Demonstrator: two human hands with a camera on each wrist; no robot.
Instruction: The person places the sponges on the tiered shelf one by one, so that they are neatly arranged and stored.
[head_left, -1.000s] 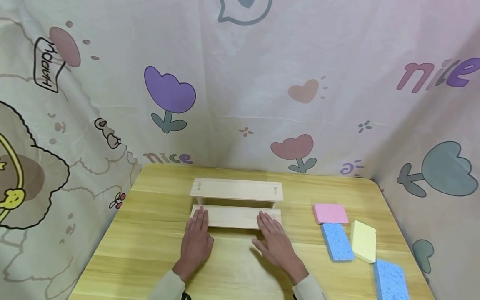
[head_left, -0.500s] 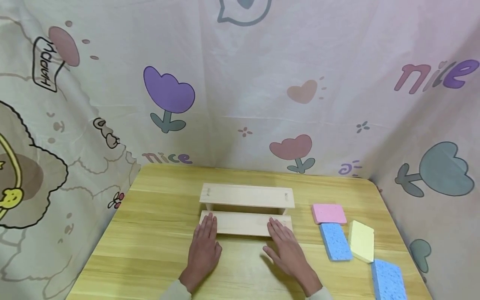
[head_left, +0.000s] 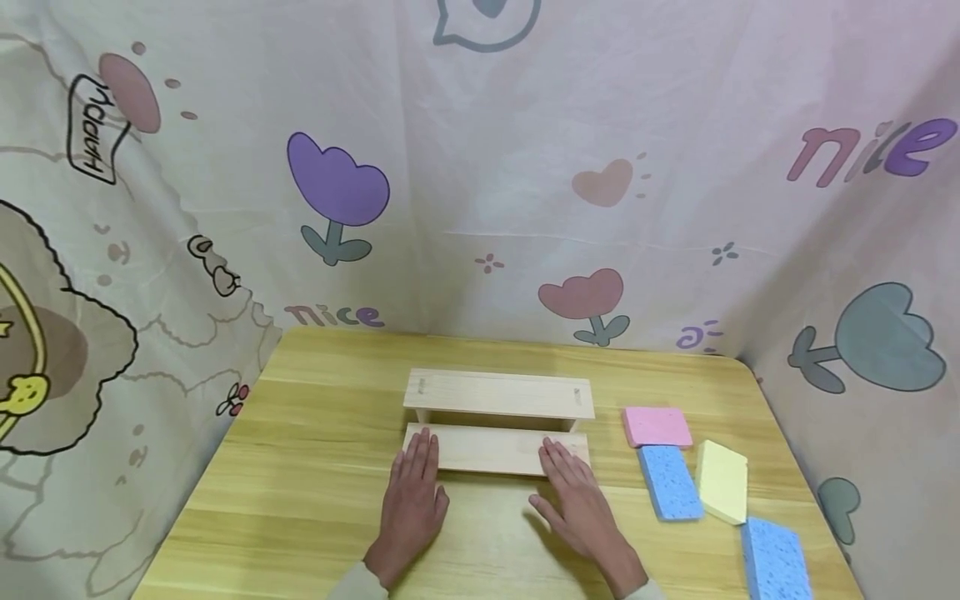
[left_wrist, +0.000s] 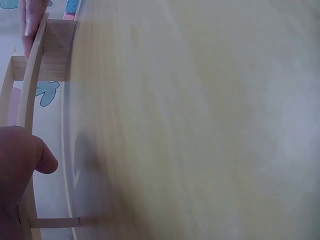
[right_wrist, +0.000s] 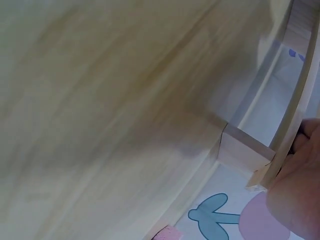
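Observation:
A small two-step wooden rack (head_left: 495, 450) of pale boards stands near the middle of the table, its upper board behind and above the lower one. My left hand (head_left: 411, 504) rests with straight fingers on the left end of the lower board. On the right end lie the straight fingers of my right hand (head_left: 581, 504), thumb held apart. From the side, the left wrist view shows the rack's lower board (left_wrist: 31, 90) raised on upright end pieces, with my left hand (left_wrist: 20, 165) on it. In the right wrist view my right hand (right_wrist: 300, 185) touches the board by an end support (right_wrist: 245, 147).
Right of the rack lie a pink sponge (head_left: 657, 427), a blue sponge (head_left: 670, 483), a pale yellow sponge (head_left: 722, 482) and another blue sponge (head_left: 776, 558). A printed cloth (head_left: 450, 167) hangs behind the wooden table (head_left: 300, 467) and along its sides.
The rack has slid to the right and slightly toward me, with both hands moving along on its lower board. Most of this shift came in the first half second. The sponges have stayed put.

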